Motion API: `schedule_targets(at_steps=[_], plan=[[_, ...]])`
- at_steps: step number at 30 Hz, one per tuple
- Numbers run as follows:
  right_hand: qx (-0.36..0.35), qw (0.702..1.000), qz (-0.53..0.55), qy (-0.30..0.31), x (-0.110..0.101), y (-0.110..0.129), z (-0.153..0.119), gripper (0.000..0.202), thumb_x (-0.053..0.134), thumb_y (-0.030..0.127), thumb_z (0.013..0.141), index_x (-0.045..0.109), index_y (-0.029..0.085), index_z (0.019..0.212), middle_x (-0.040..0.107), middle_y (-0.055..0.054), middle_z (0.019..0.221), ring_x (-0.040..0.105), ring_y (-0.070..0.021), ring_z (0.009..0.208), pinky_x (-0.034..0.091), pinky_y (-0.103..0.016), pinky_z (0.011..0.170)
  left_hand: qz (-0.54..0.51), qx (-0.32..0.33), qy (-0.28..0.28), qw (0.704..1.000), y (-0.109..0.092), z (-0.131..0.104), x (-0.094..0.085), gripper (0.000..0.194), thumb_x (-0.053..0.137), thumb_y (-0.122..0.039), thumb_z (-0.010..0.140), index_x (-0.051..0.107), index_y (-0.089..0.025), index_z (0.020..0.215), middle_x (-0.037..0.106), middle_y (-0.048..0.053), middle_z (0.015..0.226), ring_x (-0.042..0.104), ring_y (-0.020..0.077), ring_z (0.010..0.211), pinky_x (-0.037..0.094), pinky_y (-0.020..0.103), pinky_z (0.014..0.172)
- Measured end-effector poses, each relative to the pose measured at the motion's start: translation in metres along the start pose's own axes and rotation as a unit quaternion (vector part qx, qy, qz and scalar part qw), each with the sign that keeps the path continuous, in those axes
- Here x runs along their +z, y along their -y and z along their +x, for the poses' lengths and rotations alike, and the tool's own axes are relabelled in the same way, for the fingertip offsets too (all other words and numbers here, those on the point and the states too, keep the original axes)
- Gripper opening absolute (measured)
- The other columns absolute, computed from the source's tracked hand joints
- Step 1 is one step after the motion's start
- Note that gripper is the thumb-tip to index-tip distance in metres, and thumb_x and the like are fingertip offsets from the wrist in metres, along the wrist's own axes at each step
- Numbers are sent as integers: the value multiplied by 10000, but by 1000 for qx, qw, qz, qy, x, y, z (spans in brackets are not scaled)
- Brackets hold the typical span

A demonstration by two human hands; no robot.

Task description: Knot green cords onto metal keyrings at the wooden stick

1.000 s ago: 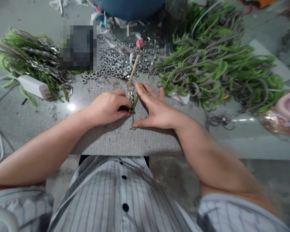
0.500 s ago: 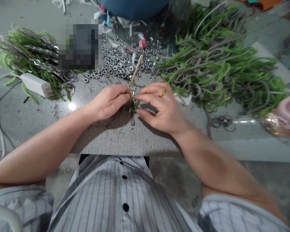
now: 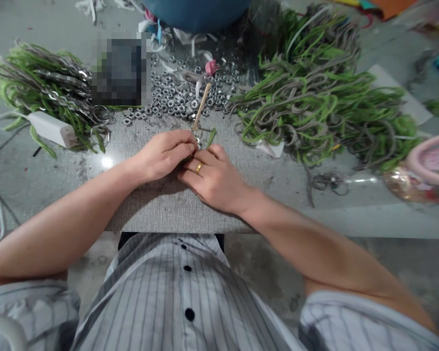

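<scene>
Close together over the grey table, my two hands meet at a small piece of green cord point(image 3: 211, 137) with metal nuts point(image 3: 198, 141) beside it. My left hand point(image 3: 168, 155) is closed, thumb and forefinger pinched on the cord and nuts. Fingers curled, my right hand point(image 3: 214, 176), with a gold ring, presses against the left fingertips; the green cord end sticks up above its knuckles. What lies under the fingers is mostly hidden. Just beyond the hands a thin wooden stick point(image 3: 202, 106) leans upward from the work.
Many loose metal nuts point(image 3: 168, 97) are spread behind my hands. Green and grey cords lie in a bundle point(image 3: 51, 83) at left and a large heap point(image 3: 314, 97) at right. A white adapter point(image 3: 53, 129), blue container point(image 3: 201, 12) and pink-rimmed object point(image 3: 413, 158) are around.
My right hand has moved left and closed in against my left hand, its fingers now curled. The green cord end now shows above the right knuckles. The view has shifted slightly.
</scene>
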State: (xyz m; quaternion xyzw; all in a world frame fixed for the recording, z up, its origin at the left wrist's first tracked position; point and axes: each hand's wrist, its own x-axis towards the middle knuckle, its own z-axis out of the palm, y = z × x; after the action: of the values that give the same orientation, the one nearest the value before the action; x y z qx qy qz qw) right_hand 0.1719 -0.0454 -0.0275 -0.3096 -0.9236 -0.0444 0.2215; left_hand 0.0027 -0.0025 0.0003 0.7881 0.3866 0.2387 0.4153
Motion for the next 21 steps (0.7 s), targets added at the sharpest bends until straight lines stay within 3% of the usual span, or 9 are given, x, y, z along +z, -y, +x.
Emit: schedule_targets(at_steps=[3,6,11,21], plan=[[44,995,84,-43,-3,-8,-1,278,426,261,983,659,198,847,671,-37,797,557,-194,847,358,-373,789,-11,-2,-3,1000,0,0,-1,205,408,-229,855,592,-150,811,599,10,743,569,142,756,471,262,694],[141,970,180,-79,-7,-17,-3,217,448,300,970,631,210,896,671,-27,813,580,-182,805,398,-363,784,-16,-2,-11,1000,-1,1,-1,189,413,-199,842,590,-156,791,603,6,724,576,143,764,471,258,693],[259,925,265,-81,-8,-25,-6,202,482,376,941,617,229,911,673,-24,829,612,-179,797,464,-330,739,3,6,-20,1000,0,1,1,137,498,-220,840,613,-173,783,621,3,710,571,127,692,450,254,631],[297,907,290,-69,-7,-25,-6,215,520,395,915,640,216,906,678,-26,818,621,-176,787,493,-321,724,75,22,-27,997,4,2,3,80,585,-165,783,662,-156,762,674,33,805,624,140,791,480,253,707]])
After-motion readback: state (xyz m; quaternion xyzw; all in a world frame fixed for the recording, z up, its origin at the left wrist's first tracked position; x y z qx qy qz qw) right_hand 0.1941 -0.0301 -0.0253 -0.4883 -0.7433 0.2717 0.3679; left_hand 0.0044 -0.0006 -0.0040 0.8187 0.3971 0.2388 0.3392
